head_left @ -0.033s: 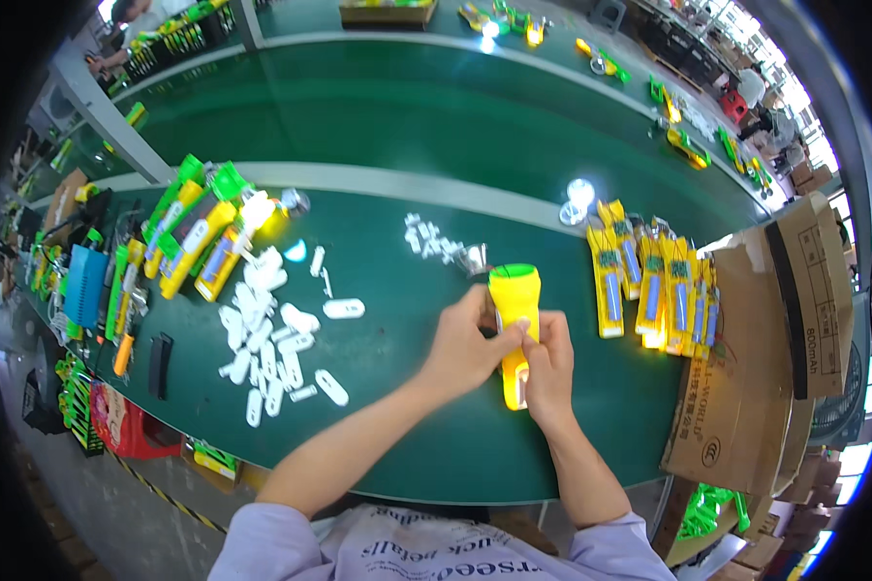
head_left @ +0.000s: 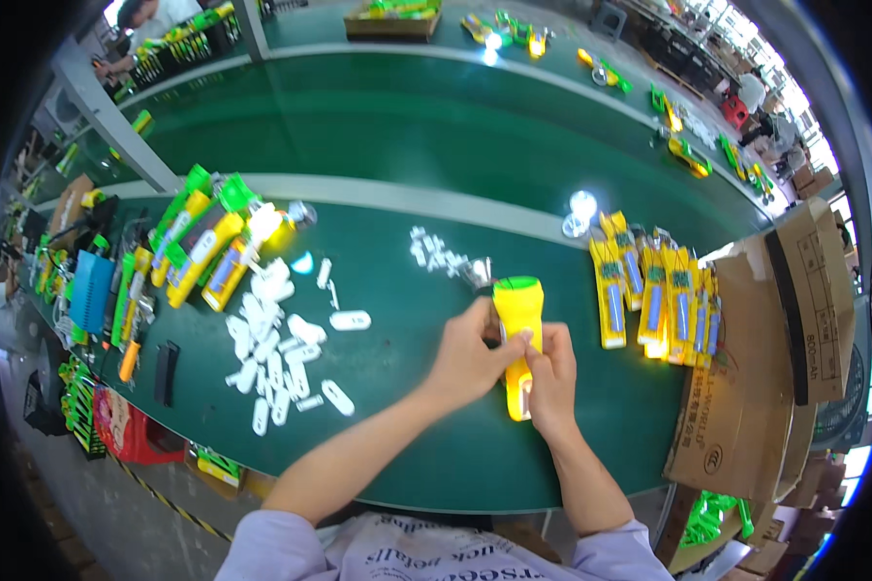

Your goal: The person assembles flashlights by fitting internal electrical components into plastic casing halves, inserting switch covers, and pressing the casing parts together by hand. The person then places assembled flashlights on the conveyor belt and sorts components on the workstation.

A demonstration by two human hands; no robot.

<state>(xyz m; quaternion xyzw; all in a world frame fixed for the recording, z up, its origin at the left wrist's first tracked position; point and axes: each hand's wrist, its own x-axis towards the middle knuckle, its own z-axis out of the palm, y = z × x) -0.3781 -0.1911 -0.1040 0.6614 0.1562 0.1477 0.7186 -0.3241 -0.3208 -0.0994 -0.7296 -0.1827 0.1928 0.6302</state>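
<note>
Upright in front of me is a yellow flashlight body [head_left: 520, 312] with a green rim at its wide end. My left hand [head_left: 467, 356] is closed round its left side, thumb laid across the front. From the other side my right hand [head_left: 553, 385] grips the lower part, its thumb pressed near the middle. A silver reflector [head_left: 477, 272] with thin wires lies just beyond the green rim. Small whitish pieces [head_left: 436, 254] are scattered next to it. To the left spreads a heap of white plastic parts [head_left: 273, 339].
On the right lie several yellow shells [head_left: 654, 295] with blue batteries, beside a cardboard box [head_left: 722, 416]. Yellow-green flashlights [head_left: 202, 250], a blue container [head_left: 88, 290] and a black strip [head_left: 167, 373] are at left. A green conveyor [head_left: 388, 131] runs beyond; a person [head_left: 155, 24] is at far left.
The whole scene sits slightly lower in the picture, as my head has tilted a little. Both hands keep the same hold on the flashlight body.
</note>
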